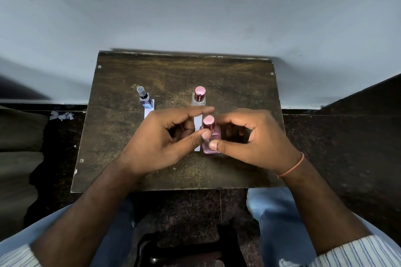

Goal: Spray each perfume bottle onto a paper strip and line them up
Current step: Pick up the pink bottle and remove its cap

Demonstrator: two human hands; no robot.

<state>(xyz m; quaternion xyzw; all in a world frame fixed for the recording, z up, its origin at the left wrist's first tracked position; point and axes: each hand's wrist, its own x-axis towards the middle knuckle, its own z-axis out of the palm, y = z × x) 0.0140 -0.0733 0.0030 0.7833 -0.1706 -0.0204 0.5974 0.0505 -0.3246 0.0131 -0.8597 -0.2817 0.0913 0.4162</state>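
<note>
A pink perfume bottle (211, 136) with a pink cap stands upright on the small dark wooden table (238, 84). My right hand (256, 138) curls around it from the right, thumb on its front face. My left hand (160, 138) is beside it on the left, fingers apart, with the thumb tip touching the bottle's shoulder. A white paper strip (198, 122) lies just left of the bottle, partly hidden by my left thumb. Behind it stands a clear bottle with a pink cap (198, 98). At the back left, a blue bottle with a clear cap (145, 98) rests on another white strip (148, 112).
The table is narrow and pushed against a pale wall (195, 6). Dark speckled floor (336, 147) lies on both sides, with scraps of paper (61, 115) on the left. My knees in blue jeans (277, 212) are below the table's front edge.
</note>
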